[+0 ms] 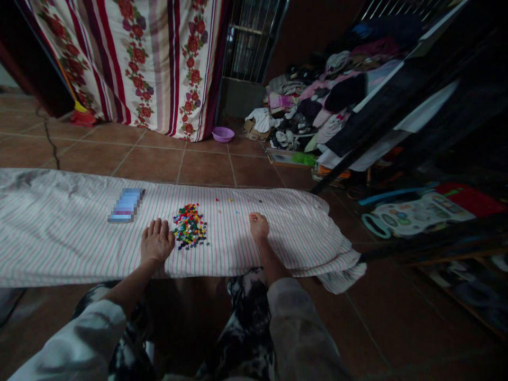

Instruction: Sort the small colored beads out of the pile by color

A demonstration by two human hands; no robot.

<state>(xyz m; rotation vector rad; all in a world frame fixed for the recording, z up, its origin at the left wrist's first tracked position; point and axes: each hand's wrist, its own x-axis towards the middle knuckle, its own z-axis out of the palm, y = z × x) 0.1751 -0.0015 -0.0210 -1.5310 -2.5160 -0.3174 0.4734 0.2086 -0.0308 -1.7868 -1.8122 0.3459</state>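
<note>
A heap of small multicoloured beads (189,226) lies on a striped cloth (234,243). Just left of the heap, my left hand (157,242) rests flat on the cloth, fingers stretched out, holding nothing. To the right of the heap my right hand (259,226) is closed in a pinch low over the cloth; what sits between its fingertips is too small to name. Several single beads lie apart beyond that hand, among them a blue bead (237,212), a red bead (217,199) and a yellow bead (230,200).
A phone (127,205) with a lit screen lies beyond my left hand. Past the cloth-covered surface are a tiled floor, a purple bowl (223,134), a floral curtain (159,63) and a red broom (83,116). Piled clothes (301,106) fill the back right.
</note>
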